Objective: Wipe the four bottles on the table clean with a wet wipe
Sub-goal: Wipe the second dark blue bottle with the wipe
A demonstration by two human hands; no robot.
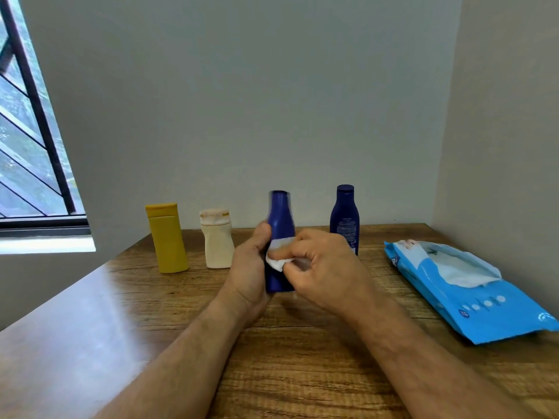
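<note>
A: What are the hands doing?
B: The left hand point(252, 267) is wrapped around a dark blue bottle point(280, 225), holding it upright at centre; the right hand point(325, 267) pinches a white wet wipe point(279, 257) against its front.
A: And the rest?
B: Second blue bottle point(344, 217) at one o'clock, cream bottle point(217, 240) and yellow bottle point(167, 238) at ten, wipe pack point(472, 300) at three, all on the wooden table point(302, 373).

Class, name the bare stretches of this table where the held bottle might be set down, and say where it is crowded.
Bare wood lies near the left table edge before the yellow bottle, and between the right hand and wipes pack. The back row is crowded: yellow bottle, cream bottle, standing blue bottle.
</note>
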